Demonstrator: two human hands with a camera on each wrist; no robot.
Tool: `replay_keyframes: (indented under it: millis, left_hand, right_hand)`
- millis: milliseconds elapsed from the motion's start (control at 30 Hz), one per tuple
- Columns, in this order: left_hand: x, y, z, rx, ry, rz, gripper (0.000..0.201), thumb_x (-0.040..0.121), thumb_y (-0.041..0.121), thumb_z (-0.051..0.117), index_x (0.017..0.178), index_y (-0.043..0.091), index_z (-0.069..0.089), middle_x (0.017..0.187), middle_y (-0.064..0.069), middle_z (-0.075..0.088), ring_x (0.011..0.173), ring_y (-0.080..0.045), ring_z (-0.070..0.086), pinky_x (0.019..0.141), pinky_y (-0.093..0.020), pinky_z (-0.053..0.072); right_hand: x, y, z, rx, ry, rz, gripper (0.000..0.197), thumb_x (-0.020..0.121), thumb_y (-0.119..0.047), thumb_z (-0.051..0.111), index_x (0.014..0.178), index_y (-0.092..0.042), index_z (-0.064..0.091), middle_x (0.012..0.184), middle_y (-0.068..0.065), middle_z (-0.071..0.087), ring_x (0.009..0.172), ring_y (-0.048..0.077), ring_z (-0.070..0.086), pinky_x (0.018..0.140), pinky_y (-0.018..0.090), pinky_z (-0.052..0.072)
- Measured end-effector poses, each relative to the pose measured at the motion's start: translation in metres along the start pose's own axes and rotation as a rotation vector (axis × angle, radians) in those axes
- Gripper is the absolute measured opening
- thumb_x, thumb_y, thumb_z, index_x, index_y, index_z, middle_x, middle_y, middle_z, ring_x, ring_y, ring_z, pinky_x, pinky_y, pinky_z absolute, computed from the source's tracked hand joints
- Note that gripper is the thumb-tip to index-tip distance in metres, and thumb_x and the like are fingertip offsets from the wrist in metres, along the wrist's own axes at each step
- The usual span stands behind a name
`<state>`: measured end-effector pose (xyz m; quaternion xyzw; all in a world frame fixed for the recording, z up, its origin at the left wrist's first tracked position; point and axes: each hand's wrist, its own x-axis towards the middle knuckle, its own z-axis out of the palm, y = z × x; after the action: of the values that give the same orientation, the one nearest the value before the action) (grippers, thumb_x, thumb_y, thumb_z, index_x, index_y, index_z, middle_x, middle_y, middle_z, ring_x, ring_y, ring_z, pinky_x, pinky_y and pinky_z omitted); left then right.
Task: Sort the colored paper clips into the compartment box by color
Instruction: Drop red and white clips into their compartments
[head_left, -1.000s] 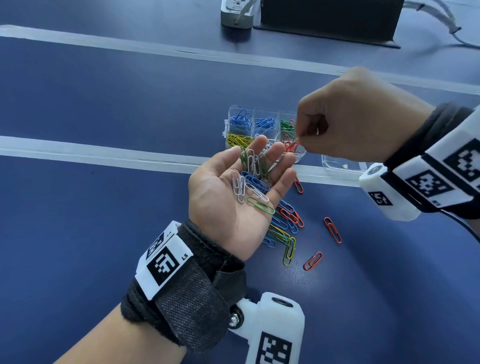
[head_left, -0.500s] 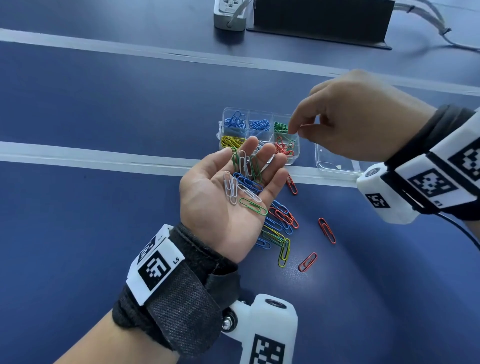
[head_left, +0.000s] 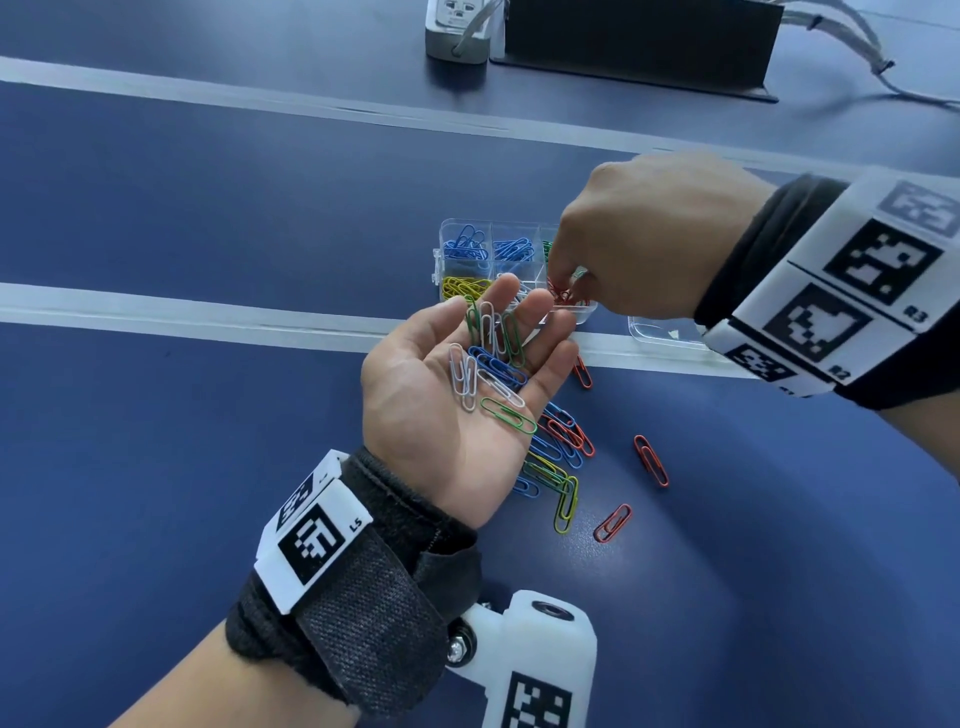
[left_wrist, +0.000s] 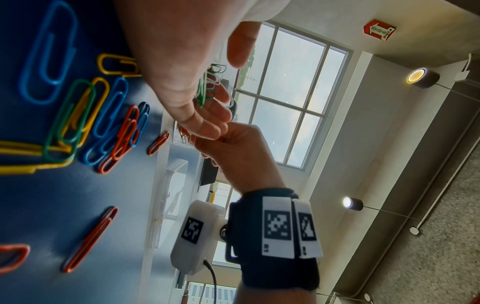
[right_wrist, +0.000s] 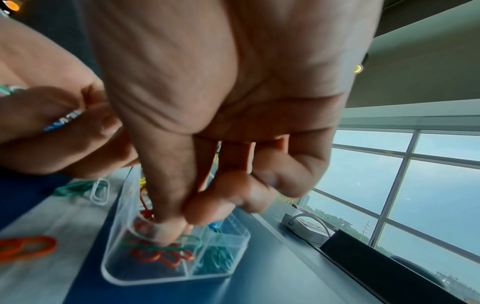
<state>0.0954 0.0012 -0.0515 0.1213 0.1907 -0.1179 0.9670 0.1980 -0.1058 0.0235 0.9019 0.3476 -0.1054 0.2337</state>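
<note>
Left hand: the left hand is lying palm up with straight, relaxed fingers, carrying loose white, green and blue wire paper clips on the palm.
Right hand: the right hand is reaching down into the clear plastic compartment box, just beyond the left fingertips; its thumb and forefinger are meeting on a green wire clip above the red clips in the near corner compartment.
Box: blue, yellow, green and red clips are lying in separate compartments.
Table: more coloured clips are lying on the blue table under and beside the left hand.
</note>
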Motion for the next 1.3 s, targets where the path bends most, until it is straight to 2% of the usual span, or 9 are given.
replay_keyframes:
  millis: [100, 233, 367, 633, 800, 933, 1033, 1167, 1300]
  left_hand:
    - [0.000, 0.001, 0.000, -0.005, -0.009, 0.002, 0.032, 0.085, 0.025, 0.041, 0.096, 0.006, 0.064, 0.089, -0.014, 0.067, 0.086, -0.031, 0.066, 0.079, -0.040, 0.055]
    - [0.000, 0.002, 0.001, -0.009, -0.019, 0.011, 0.032, 0.085, 0.025, 0.040, 0.095, 0.006, 0.064, 0.087, -0.013, 0.067, 0.083, -0.030, 0.067, 0.079, -0.040, 0.055]
    - [-0.001, 0.002, 0.002, -0.005, -0.029, 0.010, 0.032, 0.080, 0.024, 0.043, 0.095, 0.006, 0.064, 0.087, -0.013, 0.067, 0.082, -0.030, 0.066, 0.078, -0.039, 0.055]
    - [-0.001, 0.001, 0.002, 0.010, -0.029, 0.006, 0.033, 0.077, 0.024, 0.045, 0.096, 0.006, 0.064, 0.087, -0.013, 0.067, 0.083, -0.029, 0.065, 0.080, -0.039, 0.054]
    - [-0.001, 0.001, 0.002, 0.011, -0.030, 0.009, 0.033, 0.078, 0.024, 0.044, 0.096, 0.005, 0.064, 0.087, -0.013, 0.067, 0.081, -0.029, 0.066, 0.078, -0.038, 0.055]
    - [-0.001, 0.001, 0.002, 0.010, -0.023, 0.005, 0.033, 0.081, 0.025, 0.043, 0.096, 0.005, 0.064, 0.087, -0.013, 0.067, 0.081, -0.029, 0.065, 0.079, -0.038, 0.055]
    - [-0.002, 0.002, 0.002, 0.007, -0.021, 0.004, 0.033, 0.081, 0.025, 0.043, 0.095, 0.005, 0.065, 0.087, -0.014, 0.067, 0.082, -0.030, 0.066, 0.080, -0.040, 0.055]
    - [-0.002, 0.003, 0.004, 0.013, -0.024, 0.000, 0.036, 0.080, 0.023, 0.042, 0.102, 0.004, 0.064, 0.097, -0.017, 0.068, 0.091, -0.032, 0.066, 0.084, -0.044, 0.053]
    - [-0.004, 0.002, 0.005, 0.023, -0.006, -0.019, 0.041, 0.085, 0.024, 0.040, 0.112, 0.002, 0.062, 0.112, -0.020, 0.066, 0.105, -0.035, 0.063, 0.089, -0.046, 0.050]
  right_hand:
    - [0.002, 0.005, 0.001, -0.028, -0.015, -0.037, 0.017, 0.080, -0.011, 0.052, 0.081, -0.018, 0.068, 0.064, 0.003, 0.047, 0.058, 0.031, 0.048, 0.047, 0.020, 0.029]
    - [0.005, 0.015, 0.011, -0.008, 0.016, -0.157, 0.016, 0.082, -0.013, 0.055, 0.082, -0.024, 0.066, 0.081, 0.001, 0.060, 0.072, 0.033, 0.059, 0.059, 0.033, 0.050]
    - [0.002, 0.024, 0.017, 0.024, 0.066, -0.206, 0.017, 0.086, -0.012, 0.054, 0.089, -0.026, 0.065, 0.080, -0.007, 0.048, 0.075, 0.030, 0.058, 0.059, 0.032, 0.045]
    - [-0.005, 0.029, 0.019, 0.033, 0.115, -0.238, 0.018, 0.091, -0.014, 0.049, 0.095, -0.022, 0.064, 0.092, 0.000, 0.062, 0.077, 0.031, 0.059, 0.059, 0.033, 0.046]
    - [-0.010, 0.030, 0.018, 0.249, 0.178, -0.252, 0.022, 0.091, -0.017, 0.051, 0.100, -0.022, 0.070, 0.096, 0.005, 0.063, 0.083, 0.033, 0.059, 0.067, 0.038, 0.049]
    - [-0.002, 0.035, 0.016, 0.307, 0.317, -0.140, 0.019, 0.088, -0.014, 0.055, 0.096, -0.016, 0.072, 0.093, 0.012, 0.067, 0.081, 0.037, 0.061, 0.071, 0.045, 0.052]
    - [0.006, 0.034, 0.019, 0.309, 0.294, -0.058, 0.022, 0.089, -0.019, 0.051, 0.099, -0.022, 0.070, 0.095, 0.012, 0.067, 0.084, 0.038, 0.061, 0.074, 0.047, 0.052]
    - [0.006, 0.031, 0.021, 0.352, 0.263, -0.006, 0.026, 0.089, -0.025, 0.045, 0.101, -0.031, 0.067, 0.099, 0.011, 0.066, 0.083, 0.039, 0.062, 0.074, 0.048, 0.053]
    - [-0.001, 0.026, 0.023, 0.421, 0.309, -0.044, 0.026, 0.088, -0.016, 0.049, 0.100, -0.024, 0.071, 0.096, 0.009, 0.069, 0.086, 0.036, 0.062, 0.076, 0.044, 0.052]
